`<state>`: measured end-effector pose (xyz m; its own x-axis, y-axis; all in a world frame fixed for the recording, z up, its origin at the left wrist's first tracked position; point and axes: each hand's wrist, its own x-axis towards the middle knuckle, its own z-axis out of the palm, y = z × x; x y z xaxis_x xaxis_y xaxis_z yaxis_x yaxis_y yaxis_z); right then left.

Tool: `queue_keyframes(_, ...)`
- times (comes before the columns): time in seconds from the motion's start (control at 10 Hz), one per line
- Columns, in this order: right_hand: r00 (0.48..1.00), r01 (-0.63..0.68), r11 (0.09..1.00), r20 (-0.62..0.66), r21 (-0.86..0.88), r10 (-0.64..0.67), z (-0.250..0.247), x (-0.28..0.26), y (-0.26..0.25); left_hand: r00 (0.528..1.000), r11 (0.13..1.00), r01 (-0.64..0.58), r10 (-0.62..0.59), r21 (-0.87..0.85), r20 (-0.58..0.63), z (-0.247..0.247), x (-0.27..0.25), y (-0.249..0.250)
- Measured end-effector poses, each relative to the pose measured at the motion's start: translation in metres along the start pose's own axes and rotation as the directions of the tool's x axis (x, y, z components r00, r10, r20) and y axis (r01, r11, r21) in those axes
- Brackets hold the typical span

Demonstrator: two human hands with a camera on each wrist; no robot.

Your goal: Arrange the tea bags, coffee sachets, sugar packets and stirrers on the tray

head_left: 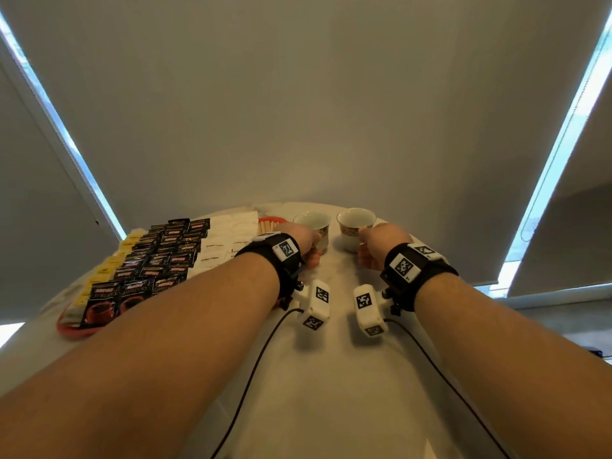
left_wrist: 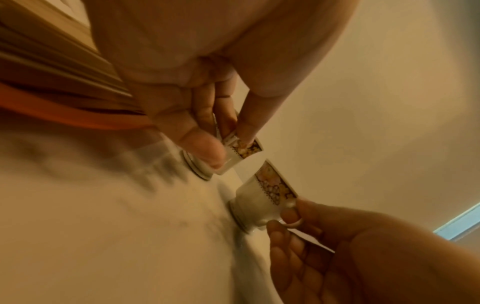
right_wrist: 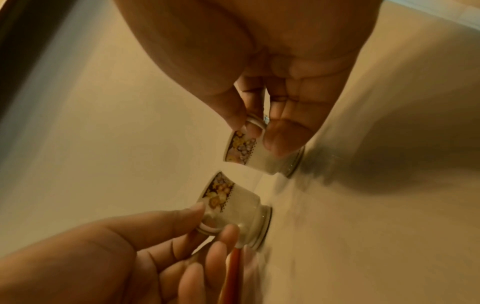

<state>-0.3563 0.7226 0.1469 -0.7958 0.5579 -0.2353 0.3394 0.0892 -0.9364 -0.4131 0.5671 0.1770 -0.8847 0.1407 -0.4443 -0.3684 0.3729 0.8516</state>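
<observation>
A red-rimmed tray [head_left: 71, 331] at the left carries yellow tea bags [head_left: 106, 270], rows of black coffee sachets [head_left: 159, 260], white sugar packets [head_left: 215, 250] and wooden stirrers [head_left: 266, 226] at its far end. To its right, two white floral cups stand on the cloth. My left hand [head_left: 311, 256] pinches the handle of the left cup [head_left: 313, 221], which also appears in the left wrist view [left_wrist: 242, 149]. My right hand [head_left: 364, 251] pinches the handle of the right cup [head_left: 354, 223], seen close up [right_wrist: 244, 152].
A white cloth [head_left: 331, 376] covers the table; its near half is bare apart from the wrist-camera cables. Grey blinds hang right behind the table's far edge. The left cup stands close to the tray's far right corner [left_wrist: 64, 115].
</observation>
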Motion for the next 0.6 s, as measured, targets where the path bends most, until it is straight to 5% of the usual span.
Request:
queue_keyframes(0.2,1.000,-0.002,1.000,0.015,0.008,0.002,0.003,0.012,0.003,0.996,0.996,-0.086,0.086,-0.002,0.017,-0.005,0.004,-0.004)
queue_keyframes(0.6,0.998,-0.051,0.998,-0.049,-0.020,0.050,-0.012,-0.048,-0.016,0.984,0.985,-0.170,0.168,0.032,0.060,-0.035,-0.026,-0.023)
